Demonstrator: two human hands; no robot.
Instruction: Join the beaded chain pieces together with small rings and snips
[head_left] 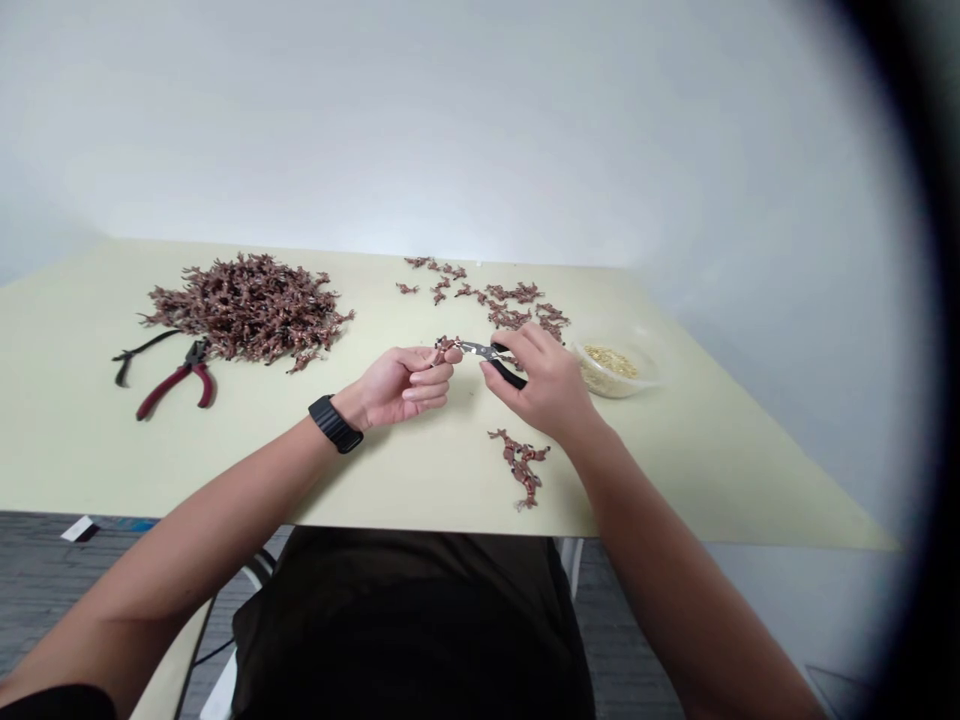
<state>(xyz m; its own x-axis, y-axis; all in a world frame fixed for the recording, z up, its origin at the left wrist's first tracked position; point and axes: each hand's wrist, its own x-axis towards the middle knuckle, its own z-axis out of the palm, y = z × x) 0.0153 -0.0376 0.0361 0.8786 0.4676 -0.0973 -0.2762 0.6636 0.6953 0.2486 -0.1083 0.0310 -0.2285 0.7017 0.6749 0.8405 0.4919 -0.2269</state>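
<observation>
While the person sat at a pale yellow table [431, 475], the left hand [405, 388] pinched a small brown twig [448, 347] between its thumb and fingers. The right hand [544, 385] was closed around a small pair of pliers [487, 352] with black handles. The metal nose of the pliers came right up to the twig, just by the left fingertips, so the two hands were close together in the middle of the table. A black watch [335, 423] sat on the left wrist. A small bunch of brown twigs [520, 465] lay on the table just below the right hand. A big heap of brown twigs [251, 310] lay off to the left, near red-handled pliers [176, 385] and a thin black strip [142, 352]. More loose twigs [487, 295] were spread along the far side of the table. Near the right hand sat a clear bowl [615, 368] with tiny gold bits [609, 362] inside.
</observation>
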